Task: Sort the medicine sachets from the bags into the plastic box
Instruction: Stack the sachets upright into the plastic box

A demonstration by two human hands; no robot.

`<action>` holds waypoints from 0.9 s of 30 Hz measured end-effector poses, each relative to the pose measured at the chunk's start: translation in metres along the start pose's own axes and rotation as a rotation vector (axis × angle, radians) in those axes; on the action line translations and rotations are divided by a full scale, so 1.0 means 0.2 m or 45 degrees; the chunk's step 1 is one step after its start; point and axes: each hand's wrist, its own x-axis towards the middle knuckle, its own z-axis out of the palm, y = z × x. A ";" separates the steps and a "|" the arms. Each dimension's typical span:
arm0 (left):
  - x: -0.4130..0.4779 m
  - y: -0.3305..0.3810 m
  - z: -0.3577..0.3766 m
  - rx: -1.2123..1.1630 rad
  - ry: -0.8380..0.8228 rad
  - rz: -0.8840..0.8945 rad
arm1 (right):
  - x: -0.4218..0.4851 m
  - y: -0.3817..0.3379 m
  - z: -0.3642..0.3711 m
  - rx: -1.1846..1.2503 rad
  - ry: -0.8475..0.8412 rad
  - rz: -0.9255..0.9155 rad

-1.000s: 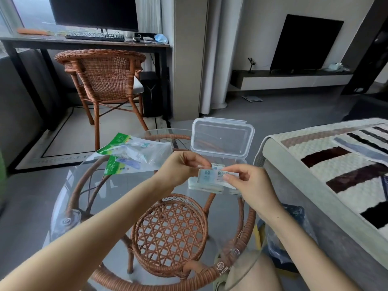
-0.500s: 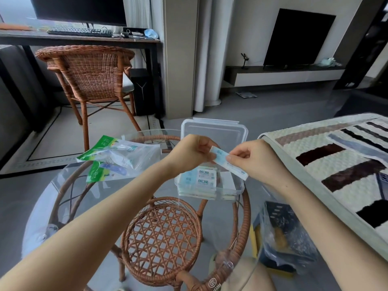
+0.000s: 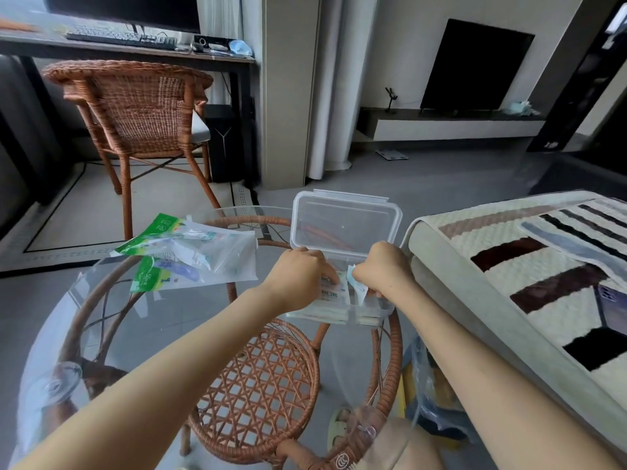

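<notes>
one plastic box (image 3: 373, 313), lid open, sits on the glass worktop (image 3: 169, 320) and holds stacked sachets (image 3: 334, 296) with blurred blue print. two green-edged bags (image 3: 203, 252) lie left of the box. the right hand (image 3: 380, 266) pinches one sachet (image 3: 358, 288) upright inside the box. the left hand (image 3: 298, 269) touches the stack; i cannot tell whether it grips.

Both hands reach into the plastic box (image 3: 381, 310). The left hand (image 3: 300, 271) and right hand (image 3: 381, 266) hide their fingertips behind their own knuckles, so I cannot tell what grip they have on the sachets (image 3: 334, 293). The print on the sachets is too small to read. The bags (image 3: 203, 252) blur their contents. The top edge crops the monitor (image 3: 129, 8), and the right edge crops the phone (image 3: 610, 300).
</notes>
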 end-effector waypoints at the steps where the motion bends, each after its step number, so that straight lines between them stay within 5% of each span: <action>1: 0.00 0.00 0.00 -0.011 0.006 0.001 | 0.00 0.00 0.01 0.003 0.010 0.002; 7: -0.02 -0.02 0.02 -0.036 0.038 0.022 | 0.00 -0.01 0.05 -0.023 -0.004 0.004; 15: -0.01 -0.04 0.01 -0.025 0.022 0.040 | -0.03 -0.01 -0.04 0.061 -0.331 0.053; 27: -0.01 -0.03 0.01 0.013 0.007 0.034 | -0.02 0.02 0.10 -0.179 -0.053 -0.010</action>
